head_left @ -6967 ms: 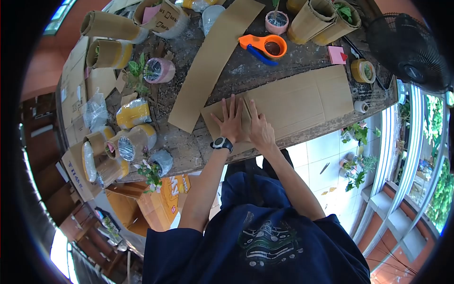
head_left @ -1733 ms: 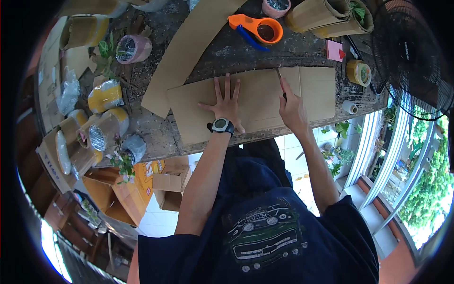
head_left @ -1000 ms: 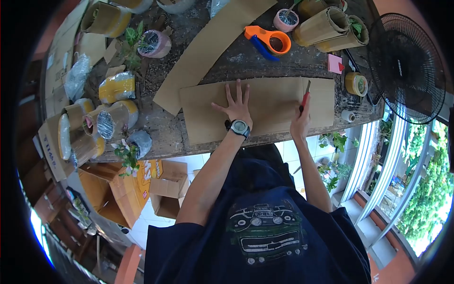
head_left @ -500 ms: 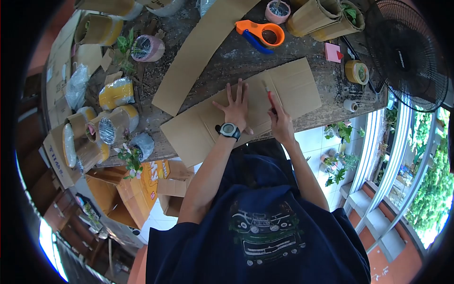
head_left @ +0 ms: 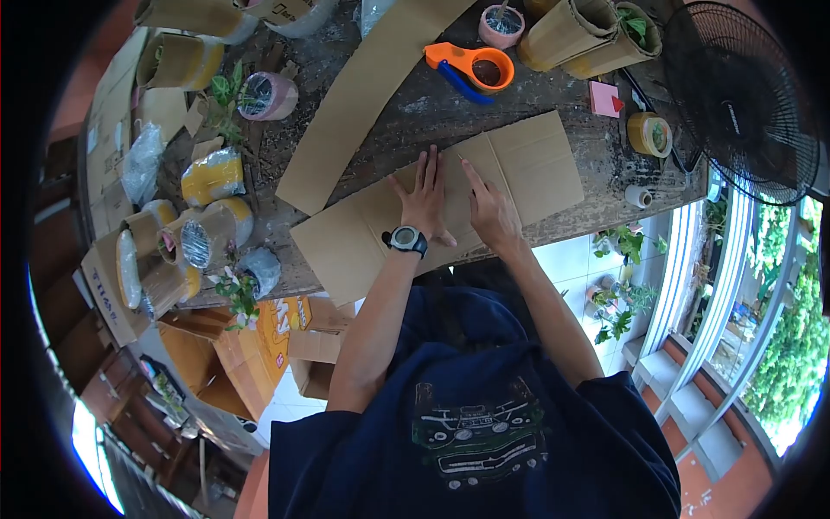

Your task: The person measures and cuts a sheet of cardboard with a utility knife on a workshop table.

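Observation:
A long creased piece of cardboard point(head_left: 540, 169) lies flat across the front of the worn wooden table. My left hand point(head_left: 424, 206), with a watch on its wrist, presses on the middle of it with fingers spread. To its right, my right hand point(head_left: 494, 214) is closed over the cardboard, index finger stretched forward along a thin tool whose tip shows just past the fingertip. Most of that tool is hidden by the hand. A second cardboard strip point(head_left: 350, 117) runs back from the left end of the first.
Behind the cardboard are an orange tape dispenser point(head_left: 475, 67) and cardboard tubes point(head_left: 566, 35). Pink notes point(head_left: 605, 99), a small jar point(head_left: 648, 136), a white roll point(head_left: 638, 196) and a black fan point(head_left: 735, 104) stand right. Wrapped pots and plants point(head_left: 226, 95) crowd the left.
My right hand has moved left, closer to my left hand. The tool's red part, visible before, is now covered. The view has shifted slightly.

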